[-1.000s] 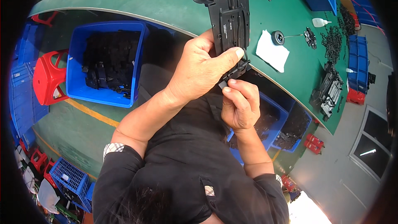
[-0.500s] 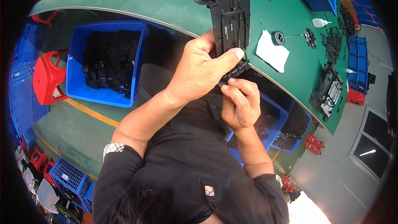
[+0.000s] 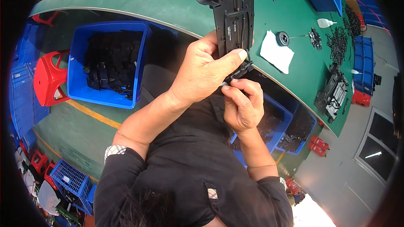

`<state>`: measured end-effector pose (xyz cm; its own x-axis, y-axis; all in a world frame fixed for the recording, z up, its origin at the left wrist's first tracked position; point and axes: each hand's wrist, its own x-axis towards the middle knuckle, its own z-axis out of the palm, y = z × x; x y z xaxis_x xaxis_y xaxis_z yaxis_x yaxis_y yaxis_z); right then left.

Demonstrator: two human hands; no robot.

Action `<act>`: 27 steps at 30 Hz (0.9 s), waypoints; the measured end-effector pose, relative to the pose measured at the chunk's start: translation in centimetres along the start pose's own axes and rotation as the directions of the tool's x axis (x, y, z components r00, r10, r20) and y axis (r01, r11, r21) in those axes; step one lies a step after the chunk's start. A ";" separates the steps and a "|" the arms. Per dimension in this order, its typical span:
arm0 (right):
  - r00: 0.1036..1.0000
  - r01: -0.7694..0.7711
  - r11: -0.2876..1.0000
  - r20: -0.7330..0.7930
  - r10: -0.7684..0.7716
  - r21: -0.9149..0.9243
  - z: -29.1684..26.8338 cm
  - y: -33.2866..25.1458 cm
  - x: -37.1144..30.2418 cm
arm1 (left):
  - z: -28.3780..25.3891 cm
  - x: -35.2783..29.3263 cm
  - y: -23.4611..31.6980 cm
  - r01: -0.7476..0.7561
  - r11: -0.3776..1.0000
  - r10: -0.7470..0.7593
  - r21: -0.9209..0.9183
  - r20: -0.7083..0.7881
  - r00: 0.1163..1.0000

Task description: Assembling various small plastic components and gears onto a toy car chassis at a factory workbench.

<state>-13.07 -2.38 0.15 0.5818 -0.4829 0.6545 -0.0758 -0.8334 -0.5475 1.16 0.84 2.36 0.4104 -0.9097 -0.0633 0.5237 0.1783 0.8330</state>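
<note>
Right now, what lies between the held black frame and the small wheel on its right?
In the head view, a strip of green table and part of the white paper lie between the black frame and the wheel.

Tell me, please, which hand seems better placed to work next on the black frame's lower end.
Probably the right hand: its fingertips are at that end, while the left hand is busy gripping the black frame.

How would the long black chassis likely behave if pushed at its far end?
Probably stiff: the chassis extends straight beyond the left hand without visible sagging. It may swing or tip, being gripped near its lower end.
</note>
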 end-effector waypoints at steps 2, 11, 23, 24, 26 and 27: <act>1.000 0.003 1.000 0.003 -0.003 0.000 -0.1 0.0 0.1 | 0.0 0.1 0.0 0.010 1.000 -0.010 -0.013 -0.003 1.000; 0.992 -0.115 0.978 -0.040 0.123 0.176 -0.4 0.4 0.8 | -1.3 1.4 -0.2 0.035 0.987 -0.038 -0.159 -0.018 0.999; 0.953 -0.303 0.953 -0.022 0.303 -0.019 0.5 4.3 8.9 | -5.9 3.2 1.8 -0.040 0.979 -0.007 -0.198 -0.230 0.973; 0.952 -0.306 0.949 -0.018 0.305 -0.070 1.0 4.9 10.1 | -6.0 3.1 1.7 -0.028 0.976 -0.021 -0.217 -0.223 0.975; 0.949 -0.314 0.938 -0.016 0.315 -0.146 2.3 6.3 12.6 | -5.9 3.0 1.7 -0.032 0.978 -0.016 -0.205 -0.226 0.974; 0.956 -0.294 0.934 -0.040 0.292 -0.203 3.0 7.2 13.7 | -5.9 3.1 1.7 -0.041 0.982 -0.001 -0.182 -0.224 0.974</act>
<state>-3.23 -14.16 3.66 0.5014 -0.7153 0.4867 -0.4058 -0.6913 -0.5979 7.72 0.58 0.30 0.5671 -0.8025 -0.1857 0.6337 0.2810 0.7207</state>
